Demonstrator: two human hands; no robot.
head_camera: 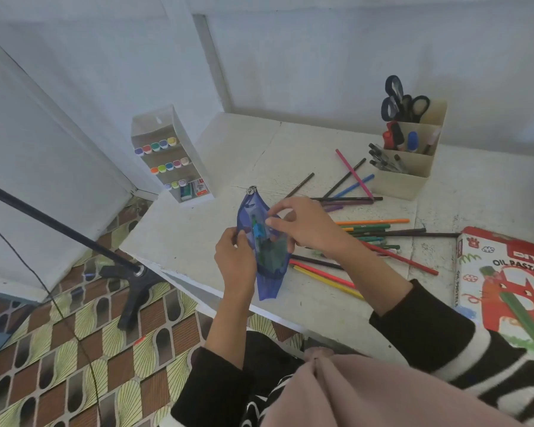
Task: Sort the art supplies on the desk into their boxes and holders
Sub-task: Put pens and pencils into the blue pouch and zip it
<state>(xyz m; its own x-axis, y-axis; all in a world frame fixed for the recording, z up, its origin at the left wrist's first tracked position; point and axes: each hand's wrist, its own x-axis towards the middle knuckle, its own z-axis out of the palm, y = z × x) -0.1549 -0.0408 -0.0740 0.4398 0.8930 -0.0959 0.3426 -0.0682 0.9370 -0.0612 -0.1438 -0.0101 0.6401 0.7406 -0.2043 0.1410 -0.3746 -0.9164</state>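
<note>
Here, a blue mesh pouch [272, 260], open-mouthed, in the pinch of left hand [233, 257] and right hand [302, 226].

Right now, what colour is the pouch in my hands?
The pouch is translucent blue, best seen in the head view.

Readable print: one box only.
Pastel box [506, 291] at the tabletop's right edge: "DIY" on red band, "OIL PASTELS" beneath; "OIL PASTELS" repeated down its side.

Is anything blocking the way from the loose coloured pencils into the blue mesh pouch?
Nothing visible lies between them. The blue mesh zip pouch is held open by the left hand and right hand; only the right hand itself hangs over the nearest loose coloured pencils.
</note>
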